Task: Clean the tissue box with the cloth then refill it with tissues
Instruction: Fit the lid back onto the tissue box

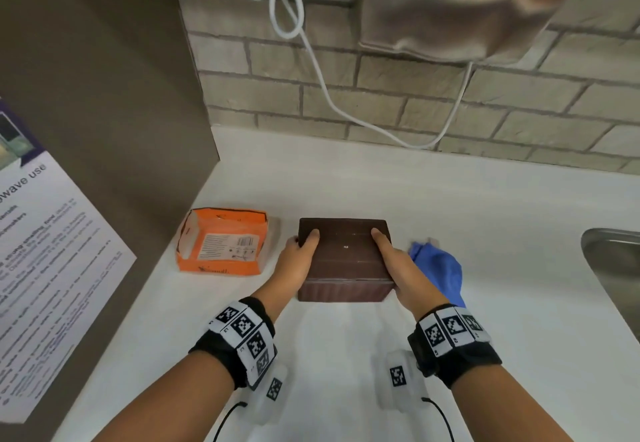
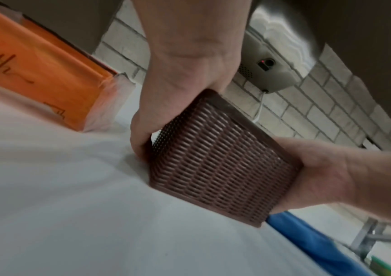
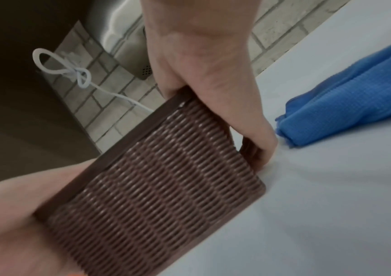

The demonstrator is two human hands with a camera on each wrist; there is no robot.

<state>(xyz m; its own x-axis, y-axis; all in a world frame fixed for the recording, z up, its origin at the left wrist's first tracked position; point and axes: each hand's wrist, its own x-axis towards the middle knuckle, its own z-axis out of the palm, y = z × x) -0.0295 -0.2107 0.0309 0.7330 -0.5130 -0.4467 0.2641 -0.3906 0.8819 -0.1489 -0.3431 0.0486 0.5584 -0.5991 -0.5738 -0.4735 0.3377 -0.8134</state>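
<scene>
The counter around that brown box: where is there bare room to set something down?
Bare patches: the counter between the brown box and the brick wall, and the near stretch between the forearms. Crowded: the orange pack beside the left hand; the blue cloth by the right hand, with the sink beyond.

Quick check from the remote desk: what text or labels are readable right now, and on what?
"wave use": heading, cut off at the frame edge, on the poster on the left panel; its body text is too blurred.
Orange tissue pack: script lettering, label and barcode are unreadable.
Wristbands: square code markers, no words.
</scene>
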